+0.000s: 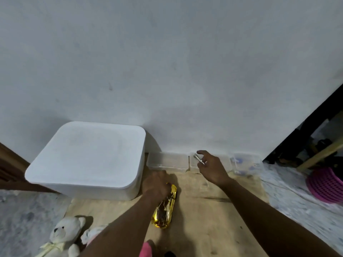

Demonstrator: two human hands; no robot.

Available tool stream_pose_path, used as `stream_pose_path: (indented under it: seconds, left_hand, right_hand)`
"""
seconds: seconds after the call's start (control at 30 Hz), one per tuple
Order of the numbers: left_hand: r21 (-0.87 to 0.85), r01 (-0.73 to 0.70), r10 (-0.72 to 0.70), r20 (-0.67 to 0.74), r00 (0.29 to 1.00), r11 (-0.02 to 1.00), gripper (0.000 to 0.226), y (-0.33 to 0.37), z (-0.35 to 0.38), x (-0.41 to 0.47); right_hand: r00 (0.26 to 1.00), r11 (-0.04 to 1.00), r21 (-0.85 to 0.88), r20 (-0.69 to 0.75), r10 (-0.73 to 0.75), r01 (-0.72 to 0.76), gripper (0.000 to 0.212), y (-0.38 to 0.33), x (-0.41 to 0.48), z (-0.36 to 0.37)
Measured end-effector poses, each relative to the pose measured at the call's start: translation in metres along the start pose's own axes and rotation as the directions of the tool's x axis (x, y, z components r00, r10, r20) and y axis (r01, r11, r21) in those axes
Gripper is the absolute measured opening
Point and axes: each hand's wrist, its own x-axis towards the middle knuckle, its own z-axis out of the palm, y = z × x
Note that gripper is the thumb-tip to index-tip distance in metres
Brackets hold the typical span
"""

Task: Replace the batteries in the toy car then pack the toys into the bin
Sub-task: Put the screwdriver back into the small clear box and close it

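A shiny gold toy car [164, 210] lies on a sheet of brown cardboard [213, 210] on the floor. My left hand [156, 185] rests on the car's far end and grips it. My right hand [211, 167] hovers above a clear plastic tray [225, 160] by the wall, pinching a small metal tool [199, 158] between thumb and fingers. A large white bin [89, 158] with its lid on stands to the left of the car. A cream teddy bear [63, 236] lies at the lower left, with another soft toy [92, 235] beside it, partly hidden by my left arm.
Three clear plastic trays [167, 161] line the base of the white wall [167, 62]; the rightmost tray [246, 163] holds small bluish items. A pink basket [326, 184] sits at the right near dark furniture. Something pink [145, 249] shows at the bottom edge.
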Motion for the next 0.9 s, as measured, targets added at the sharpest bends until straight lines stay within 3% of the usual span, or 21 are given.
stream_pose_path:
  seconds: [0.1, 0.2, 0.33, 0.43, 0.57, 0.7, 0.9]
  left_hand:
    - [0.077, -0.035, 0.039, -0.045, 0.998, 0.996, 0.036, -0.001, -0.023, 0.025]
    - [0.249, -0.078, 0.09, -0.039, 0.995, 0.965, 0.042, -0.001, -0.033, 0.046]
    - [0.563, -0.147, 0.136, 0.061, 0.989, 0.814, 0.06, 0.007, -0.034, 0.07]
    - [0.643, -0.172, 0.112, 0.133, 0.985, 0.746, 0.062, 0.007, -0.028, 0.092]
    - [0.585, -0.204, 0.094, 0.213, 0.973, 0.785, 0.059, -0.001, -0.016, 0.111]
    - [0.431, -0.254, 0.172, 0.221, 0.96, 0.866, 0.048, -0.016, 0.001, 0.126]
    - [0.268, -0.178, 0.126, 0.201, 0.971, 0.947, 0.05, -0.007, -0.01, 0.119]
  right_hand:
    - [0.993, 0.972, -0.216, 0.091, -0.071, 0.089, 0.037, -0.013, 0.008, 0.009]
    - [0.961, 0.888, -0.391, 0.219, -0.167, 0.243, 0.042, -0.023, 0.019, 0.026]
    - [0.921, 0.739, -0.561, 0.318, -0.224, 0.374, 0.05, -0.03, 0.042, 0.053]
    - [0.914, 0.679, -0.62, 0.344, -0.214, 0.393, 0.058, -0.026, 0.058, 0.068]
    - [0.914, 0.673, -0.627, 0.349, -0.208, 0.393, 0.055, -0.021, 0.068, 0.077]
    - [0.904, 0.684, -0.601, 0.364, -0.226, 0.413, 0.058, -0.017, 0.068, 0.08]
    - [0.896, 0.686, -0.591, 0.38, -0.228, 0.425, 0.066, -0.019, 0.065, 0.078]
